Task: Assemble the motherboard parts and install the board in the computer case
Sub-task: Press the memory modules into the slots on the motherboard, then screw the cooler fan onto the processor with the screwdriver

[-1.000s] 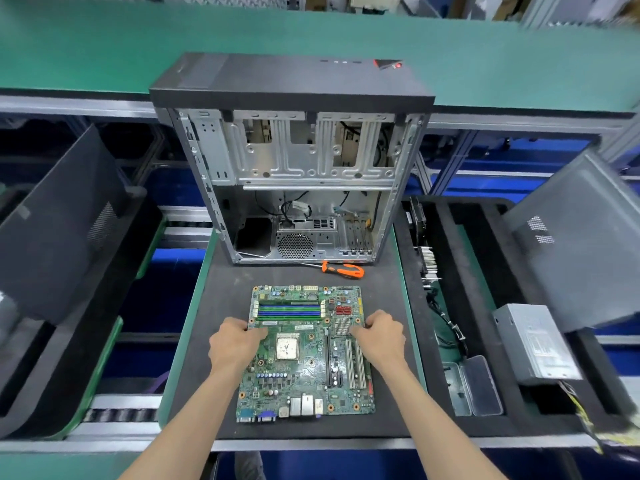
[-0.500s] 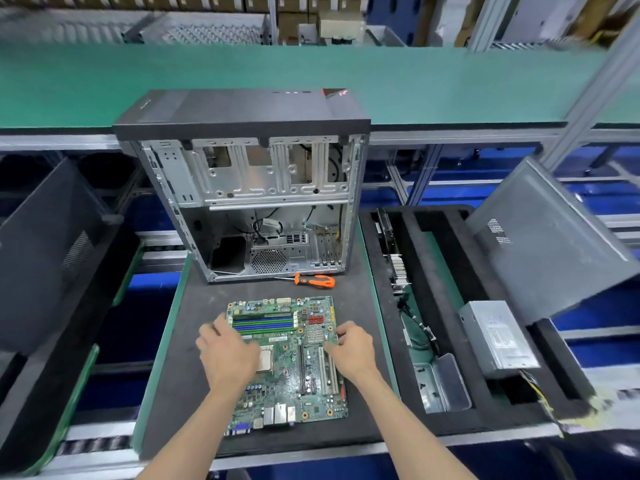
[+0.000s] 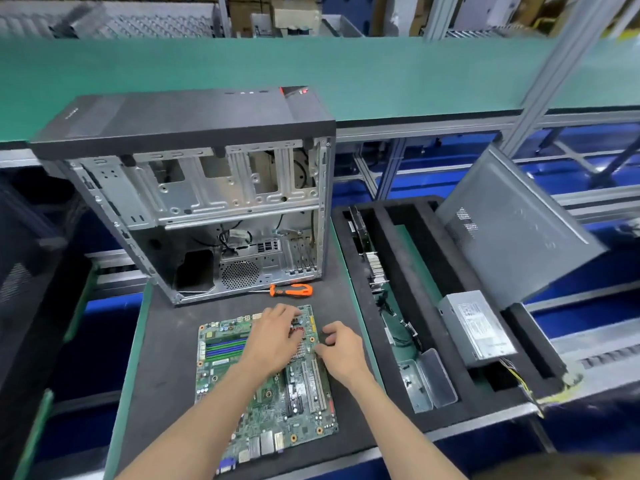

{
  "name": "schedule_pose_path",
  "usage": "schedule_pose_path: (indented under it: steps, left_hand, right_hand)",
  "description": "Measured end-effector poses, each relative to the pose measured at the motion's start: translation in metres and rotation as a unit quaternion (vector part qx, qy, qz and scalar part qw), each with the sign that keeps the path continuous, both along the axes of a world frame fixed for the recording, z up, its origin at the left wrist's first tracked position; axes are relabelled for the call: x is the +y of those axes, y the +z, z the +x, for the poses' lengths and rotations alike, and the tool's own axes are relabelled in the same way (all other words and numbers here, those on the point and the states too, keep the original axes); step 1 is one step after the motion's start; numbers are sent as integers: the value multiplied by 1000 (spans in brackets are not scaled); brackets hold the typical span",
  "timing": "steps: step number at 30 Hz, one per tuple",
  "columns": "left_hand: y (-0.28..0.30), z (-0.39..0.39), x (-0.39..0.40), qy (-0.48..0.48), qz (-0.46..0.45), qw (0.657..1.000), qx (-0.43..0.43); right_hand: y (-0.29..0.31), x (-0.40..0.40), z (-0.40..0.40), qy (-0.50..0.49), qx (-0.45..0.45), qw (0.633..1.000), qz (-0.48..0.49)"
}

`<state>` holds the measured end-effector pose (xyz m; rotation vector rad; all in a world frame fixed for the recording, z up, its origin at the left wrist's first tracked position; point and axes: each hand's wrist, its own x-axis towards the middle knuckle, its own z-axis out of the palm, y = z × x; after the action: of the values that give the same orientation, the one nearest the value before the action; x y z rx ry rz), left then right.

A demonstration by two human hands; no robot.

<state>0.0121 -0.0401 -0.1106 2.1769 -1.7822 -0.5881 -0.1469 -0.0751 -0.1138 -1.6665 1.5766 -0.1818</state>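
motherboard (image 3: pixel 263 382) lies flat under both hands (image 3: pixel 277 337)

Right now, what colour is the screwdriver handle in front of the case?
Orange with black, on the screwdriver lying by the case; the head view shows it.

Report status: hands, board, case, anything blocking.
Left hand flat on motherboard, right hand at its right edge. Board outside the open case. Screwdriver lies between them.
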Motion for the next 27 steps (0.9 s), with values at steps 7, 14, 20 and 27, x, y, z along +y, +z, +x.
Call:
schedule_pose_path:
  steps: [7, 14, 20, 27]
  left_hand:
    - [-1, -23, -53, -105, 20, 994, 8]
    - [-8, -61, -100, -173, 28, 984, -22]
    - [-23, -76, -130, -183, 47, 981, -38]
    - [-38, -79, -148, -162, 48, 985, -46]
  right_hand:
    - [2, -24, -16, -93, -16, 996, -11]
    - [-2, -62, -44, -174, -37, 983, -54]
    - [-15, -108, -58, -154, -17, 984, -88]
    - [-30, -152, -57, -121, -1, 988, -98]
